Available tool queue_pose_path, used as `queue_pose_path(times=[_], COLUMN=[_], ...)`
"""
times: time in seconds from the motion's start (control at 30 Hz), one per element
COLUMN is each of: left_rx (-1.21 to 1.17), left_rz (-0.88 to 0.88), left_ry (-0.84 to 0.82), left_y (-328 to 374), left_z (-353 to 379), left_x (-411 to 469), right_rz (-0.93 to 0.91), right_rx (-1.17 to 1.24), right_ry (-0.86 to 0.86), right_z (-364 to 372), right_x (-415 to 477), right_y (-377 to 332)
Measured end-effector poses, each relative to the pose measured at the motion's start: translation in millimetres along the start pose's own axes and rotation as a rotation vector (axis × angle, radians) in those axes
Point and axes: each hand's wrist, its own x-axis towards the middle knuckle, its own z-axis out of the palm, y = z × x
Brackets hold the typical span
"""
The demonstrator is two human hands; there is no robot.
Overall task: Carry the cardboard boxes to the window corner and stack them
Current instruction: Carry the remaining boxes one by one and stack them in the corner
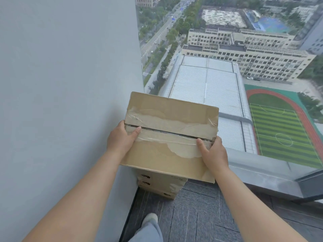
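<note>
Cardboard with torn tape across its top flaps, the carried box (171, 137) is held level over the stack of boxes (160, 186) that stands in the floor's corner, against the wall (70, 84) and just beside the window (253, 75). The left hand (120, 138) grips its left edge and the right hand (213, 152) its right edge, each with the thumb on top and the fingers round the side, out of sight. Whether the box's base touches the stack is hidden. The step in hand looks like the placing itself. The next move calls for lowering it squarely, edges matched to the stack, then freeing the fingers without nudging it. Dark carpeted floor (201, 215) and a shoe (150, 218) lie nearer.
</note>
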Motion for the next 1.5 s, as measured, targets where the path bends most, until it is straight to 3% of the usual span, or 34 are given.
queue_pose_path(times=[0.5, 1.3, 1.5], left_rx=[0.159, 0.194, 0.166], left_rz=[-0.015, -0.065, -0.083], left_ry=[-0.189, -0.381, -0.341], left_y=[-5.5, -36.8, -47.3], left_z=[45.5, 72.6, 62.5], left_x=[100.1, 127.3, 105.0], right_rz=[0.189, 0.249, 0.235], right_rx=[-0.029, -0.178, -0.247], right_ry=[-0.017, -0.120, -0.133], right_z=[35.7, 59.9, 61.3], right_x=[68.2, 94.6, 71.1], right_y=[-6.3, 5.7, 12.6])
